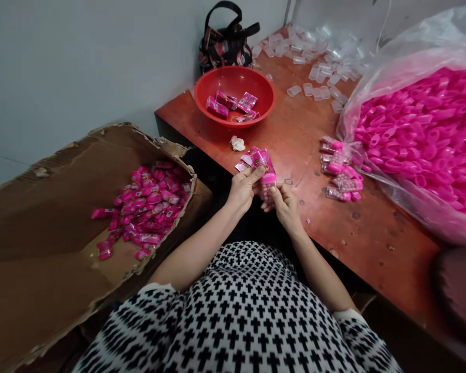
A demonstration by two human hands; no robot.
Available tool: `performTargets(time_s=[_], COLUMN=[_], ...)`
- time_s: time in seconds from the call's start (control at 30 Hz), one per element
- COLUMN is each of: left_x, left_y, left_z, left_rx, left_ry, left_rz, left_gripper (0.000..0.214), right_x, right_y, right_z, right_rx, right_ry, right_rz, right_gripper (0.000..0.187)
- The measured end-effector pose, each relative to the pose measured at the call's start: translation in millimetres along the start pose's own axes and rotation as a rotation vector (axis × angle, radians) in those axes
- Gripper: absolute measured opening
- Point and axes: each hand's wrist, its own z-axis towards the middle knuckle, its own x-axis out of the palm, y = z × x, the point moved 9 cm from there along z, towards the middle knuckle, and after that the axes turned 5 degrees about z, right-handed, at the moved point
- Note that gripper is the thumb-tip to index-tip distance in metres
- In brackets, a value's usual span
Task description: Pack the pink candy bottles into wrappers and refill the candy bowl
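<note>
Both hands meet at the near edge of the red-brown table (295,140). My left hand (243,186) pinches a pink printed wrapper (261,158), its fingers closed on it. My right hand (285,204) is closed on a small clear container with a pink cap (268,181) that stands against the wrapper. A few loose pink wrappers (244,163) lie on the table just beyond my left hand.
A red bowl (235,77) with pink packets sits at the table's far left, a dark bag (227,44) behind it. Capped containers (339,168) lie right of my hands. A plastic bag of pink caps (423,134) fills the right. Clear containers (318,57) lie scattered at the back. A cardboard box (62,207) with finished packs stands left.
</note>
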Motion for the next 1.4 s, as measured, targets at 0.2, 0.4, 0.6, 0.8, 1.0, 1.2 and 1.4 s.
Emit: performTargets(time_s=[0.2, 0.4, 0.6, 0.8, 1.0, 1.2, 1.4], left_x=[2.0, 2.6, 3.2, 3.2, -3.4, -10.4, -5.2], left_y=[3.2, 0.9, -4.4, -5.0, -9.6, -11.3, -1.0], left_z=[-0.9, 1.4, -3.4, -6.0, -4.5, -8.5, -8.7], left_rx=[-0.011, 0.020, 0.067, 0.075, 0.136, 0.174, 0.024], left_ry=[0.024, 0.098, 0.063, 0.064, 0.012, -0.035, 0.054], left_rz=[0.103, 0.242, 0.295, 0.237, 0.399, 0.394, 0.291], left_gripper=[0.042, 0.038, 0.033, 0.035, 0.033, 0.031, 0.033], right_x=[-5.6, 0.0, -6.2, 2.3, -8.9, 9.2, 2.9], right_y=[7.4, -3.7, 1.3, -6.9, 8.6, -12.9, -9.5], right_z=[-2.1, 1.8, 1.4, 1.4, -7.1, -1.6, -6.3], right_rx=[-0.128, 0.001, -0.044, 0.044, -0.133, 0.060, -0.054], right_ry=[-0.085, -0.007, -0.101, -0.012, -0.169, -0.027, -0.104], right_rz=[-0.121, 0.091, 0.041, 0.189, -0.041, 0.250, 0.081], right_gripper=[0.029, 0.033, 0.035, 0.035, 0.029, 0.034, 0.031])
